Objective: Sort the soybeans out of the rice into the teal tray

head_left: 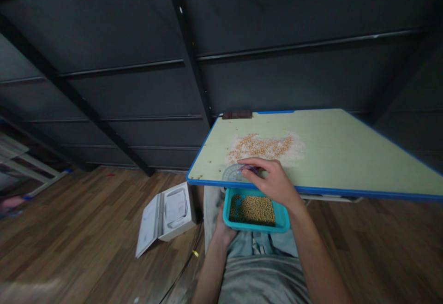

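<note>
A clear plastic protractor (232,173) lies at the table's near edge, its curved side to the left. My right hand (272,178) pinches it from above between thumb and fingers. Just below the edge, my left hand (224,230) grips a turquoise plastic tray (256,228) by its left side and underside; most of those fingers are hidden. Round yellow soybeans (259,209) fill much of this tray. Beyond the protractor, more soybeans (261,146) lie scattered over whitish powder (296,146) on the tabletop, with a few strays towards the left corner.
The pale green table (349,152) has a blue rim and stands against a dark panelled wall (277,78). A dark blurred object (237,115) sits at its back left. On the wooden floor are an open white box (176,209) and a black cable (183,267).
</note>
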A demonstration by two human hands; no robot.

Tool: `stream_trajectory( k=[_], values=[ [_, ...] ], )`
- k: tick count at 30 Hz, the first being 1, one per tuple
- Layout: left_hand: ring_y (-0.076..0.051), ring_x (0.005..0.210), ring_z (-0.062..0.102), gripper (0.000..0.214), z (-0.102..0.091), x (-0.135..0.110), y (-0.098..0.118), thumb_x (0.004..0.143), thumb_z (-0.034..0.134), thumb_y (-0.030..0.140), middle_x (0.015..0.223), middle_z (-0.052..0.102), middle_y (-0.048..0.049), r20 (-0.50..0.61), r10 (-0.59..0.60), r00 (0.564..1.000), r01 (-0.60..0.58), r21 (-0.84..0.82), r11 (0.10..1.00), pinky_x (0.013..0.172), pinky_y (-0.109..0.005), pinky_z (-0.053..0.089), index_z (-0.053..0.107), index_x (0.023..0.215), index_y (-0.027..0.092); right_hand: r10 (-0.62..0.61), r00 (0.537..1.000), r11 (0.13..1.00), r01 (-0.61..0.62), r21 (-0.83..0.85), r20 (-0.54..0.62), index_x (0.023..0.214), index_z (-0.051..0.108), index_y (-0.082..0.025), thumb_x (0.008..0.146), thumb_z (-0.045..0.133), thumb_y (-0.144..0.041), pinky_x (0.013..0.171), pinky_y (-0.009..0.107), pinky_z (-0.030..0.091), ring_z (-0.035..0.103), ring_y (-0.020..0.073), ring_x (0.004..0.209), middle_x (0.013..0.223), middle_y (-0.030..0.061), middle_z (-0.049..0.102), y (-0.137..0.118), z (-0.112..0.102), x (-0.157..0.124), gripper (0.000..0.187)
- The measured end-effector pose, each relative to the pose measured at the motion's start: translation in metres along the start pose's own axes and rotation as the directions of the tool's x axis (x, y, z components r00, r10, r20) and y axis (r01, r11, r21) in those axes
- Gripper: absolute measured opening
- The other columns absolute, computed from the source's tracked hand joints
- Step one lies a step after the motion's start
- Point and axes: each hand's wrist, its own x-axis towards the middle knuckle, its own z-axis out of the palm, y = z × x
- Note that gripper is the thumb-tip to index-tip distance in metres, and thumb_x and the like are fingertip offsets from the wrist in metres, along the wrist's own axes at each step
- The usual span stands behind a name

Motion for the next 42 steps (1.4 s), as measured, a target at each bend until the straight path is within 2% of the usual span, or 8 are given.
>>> stream_trajectory(
  k=[9,18,23,29,42],
  values=[
    [-0.033,0.135,0.058,0.037,-0.001,0.000,0.000,0.083,0.072,0.040,0.119,0.079,-0.0108,-0.006,-0.013,1.000,0.013,0.011,1.000,0.115,-0.048,0.047,0.076,0.113,0.018,-0.008,0.995,0.999,0.004,-0.045,-0.102,0.111,0.077,-0.026,0.090,0.065,-0.017,0.090,0.041,0.058,0.074,0.0218,0.096,0.107,0.0028,0.081,-0.002,0.000,0.002,0.026],
    [-0.032,0.136,0.058,0.032,-0.004,0.002,-0.001,0.087,0.067,0.036,0.119,0.079,-0.0103,-0.036,-0.001,0.999,0.002,0.028,1.000,0.116,-0.047,0.045,0.075,0.112,0.017,-0.014,1.000,0.997,0.014,-0.074,0.004,0.112,0.077,-0.026,0.091,0.064,-0.017,0.085,0.035,0.058,0.074,0.0191,0.090,0.103,0.0013,0.081,-0.002,0.000,0.000,0.026],
    [-0.032,0.135,0.059,0.035,-0.010,0.005,-0.002,0.084,0.071,0.037,0.118,0.080,-0.0107,-0.029,0.006,1.000,-0.005,0.018,1.000,0.116,-0.048,0.045,0.075,0.113,0.018,-0.028,1.000,0.991,0.028,-0.133,0.000,0.113,0.076,-0.028,0.091,0.064,-0.015,0.086,0.036,0.058,0.074,0.0196,0.091,0.104,0.0009,0.081,-0.001,0.002,0.001,0.028],
    [-0.030,0.129,0.063,0.028,-0.003,0.001,0.000,0.093,0.061,0.032,0.115,0.081,-0.0074,-0.018,-0.018,1.000,0.019,0.011,1.000,0.113,-0.043,0.048,0.078,0.109,0.017,-0.026,0.998,0.985,0.015,-0.171,-0.059,0.116,0.074,-0.028,0.093,0.062,-0.016,0.090,0.041,0.057,0.074,0.0218,0.099,0.112,0.0031,0.080,0.003,0.003,0.002,0.029],
    [-0.030,0.128,0.064,0.028,-0.003,0.000,0.000,0.094,0.057,0.029,0.113,0.081,-0.0070,0.011,-0.007,1.000,0.007,0.009,1.000,0.112,-0.044,0.049,0.079,0.109,0.018,-0.022,0.999,0.984,0.013,-0.178,-0.046,0.116,0.075,-0.027,0.093,0.062,-0.016,0.088,0.040,0.057,0.075,0.0214,0.096,0.110,0.0034,0.080,0.002,0.003,0.002,0.028]
  ],
)
